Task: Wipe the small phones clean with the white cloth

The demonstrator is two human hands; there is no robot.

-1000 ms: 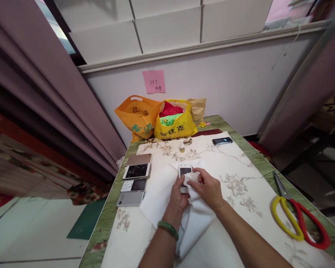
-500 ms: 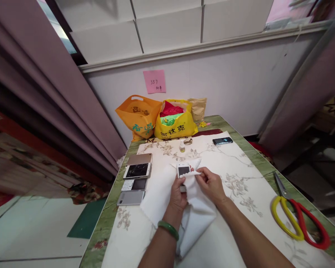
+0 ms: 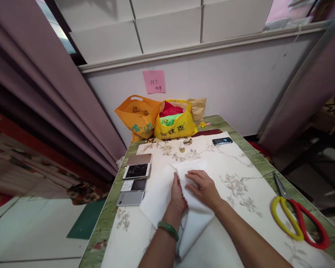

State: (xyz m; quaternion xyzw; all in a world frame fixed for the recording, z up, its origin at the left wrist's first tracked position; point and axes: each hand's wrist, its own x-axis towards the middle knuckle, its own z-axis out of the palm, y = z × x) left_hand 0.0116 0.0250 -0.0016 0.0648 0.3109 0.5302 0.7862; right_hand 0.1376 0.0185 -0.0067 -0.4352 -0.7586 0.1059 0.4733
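A white cloth (image 3: pixel 194 219) is draped over the small white mobile phone that my left hand was gripping. The phone itself is now hidden under the fabric. My left hand (image 3: pixel 178 195), with a green bangle on its wrist, stays wrapped around the covered phone from the left and below. On the cloth's right side rests my right hand (image 3: pixel 203 188), its fingers spread and lightly curved over the fabric. Left of the cloth lie a white smartphone with a cracked screen (image 3: pixel 137 171), a white keypad phone (image 3: pixel 134 185), a silver phone (image 3: pixel 130 198) and a gold phone (image 3: pixel 139 159).
Large scissors with yellow and red handles (image 3: pixel 289 217) lie at the right table edge. A dark phone (image 3: pixel 222 141) and a small bottle (image 3: pixel 182 146) are farther back. Behind them stand an orange bag (image 3: pixel 139 113) and a filled yellow bag (image 3: pixel 175 128).
The cloth has been folded over the white phone, covering its screen. My right hand has gone from pinching the cloth's edge to lying on it with fingers apart.
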